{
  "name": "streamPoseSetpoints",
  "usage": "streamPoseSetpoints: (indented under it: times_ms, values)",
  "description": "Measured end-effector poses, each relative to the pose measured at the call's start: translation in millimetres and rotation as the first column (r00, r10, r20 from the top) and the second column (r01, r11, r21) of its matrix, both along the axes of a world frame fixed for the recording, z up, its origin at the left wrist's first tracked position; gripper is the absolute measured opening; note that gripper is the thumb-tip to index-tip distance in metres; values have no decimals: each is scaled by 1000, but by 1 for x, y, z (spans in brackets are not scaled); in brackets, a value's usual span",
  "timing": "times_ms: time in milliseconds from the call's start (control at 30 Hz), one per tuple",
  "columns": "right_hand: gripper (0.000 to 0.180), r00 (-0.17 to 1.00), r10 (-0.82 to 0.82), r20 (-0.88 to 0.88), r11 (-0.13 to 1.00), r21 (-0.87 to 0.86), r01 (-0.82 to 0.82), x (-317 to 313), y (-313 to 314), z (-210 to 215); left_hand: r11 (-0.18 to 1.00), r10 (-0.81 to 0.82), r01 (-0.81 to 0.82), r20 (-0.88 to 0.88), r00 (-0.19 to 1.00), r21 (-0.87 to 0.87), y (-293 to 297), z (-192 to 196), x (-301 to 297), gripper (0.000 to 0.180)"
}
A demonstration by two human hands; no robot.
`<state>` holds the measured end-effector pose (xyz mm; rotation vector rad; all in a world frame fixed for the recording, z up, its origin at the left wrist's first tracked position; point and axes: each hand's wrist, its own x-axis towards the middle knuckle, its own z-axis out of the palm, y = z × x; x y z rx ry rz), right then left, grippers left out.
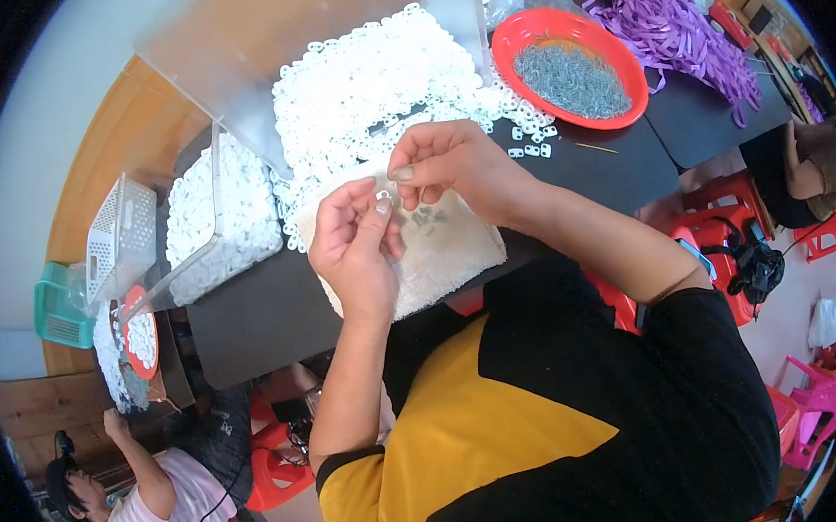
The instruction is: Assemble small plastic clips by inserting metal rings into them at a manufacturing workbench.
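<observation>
My left hand (355, 250) pinches a small white plastic piece (382, 195) with a hole in it between thumb and fingertips. Close beside it, my right hand (455, 168) has its thumb and forefinger pressed together; what they hold, if anything, is too small to make out. Both hands are above a cream cloth (465, 253) at the table's near edge. Some small grey metal bits (427, 217) lie on the cloth under my right hand. Just beyond my hands spreads a big heap of similar white pieces (369, 82), spilling out of a clear plastic bin (224, 58).
A red bowl (637, 90) of thin metal parts stands at the back right, beside purple ribbons (681, 25). Several white pieces (532, 149) and a thin stick (597, 148) lie on the dark table (614, 172). Left are another filled bin (219, 216), a white basket (122, 241) and a seated person (169, 487).
</observation>
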<state>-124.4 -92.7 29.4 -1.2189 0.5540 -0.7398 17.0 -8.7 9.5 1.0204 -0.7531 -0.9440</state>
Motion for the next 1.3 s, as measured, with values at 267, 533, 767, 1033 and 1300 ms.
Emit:
streamPoseSetpoints:
  times_ms: [267, 533, 767, 1033, 1300]
  values:
    - [9, 1000, -17, 10, 997, 70, 17, 5, 9, 6, 966, 218, -91, 580, 785, -241, 1, 4, 4, 10]
    - [9, 999, -41, 26, 995, 89, 39, 8, 13, 2, 946, 279, -89, 650, 707, -311, 0, 8, -1, 4]
    - [12, 995, -94, -31, 991, -103, 90, 7, 16, 3, 975, 168, -76, 468, 868, -211, -2, 1, 4, 3]
    - [11, 988, -72, -139, 988, -145, 52, 7, 7, 8, 965, 183, -65, 474, 861, -253, -3, 2, 2, 3]
    - [7, 998, -33, -57, 992, -122, 26, 11, 9, 5, 956, 197, -71, 444, 874, -284, -4, -5, 3, 2]
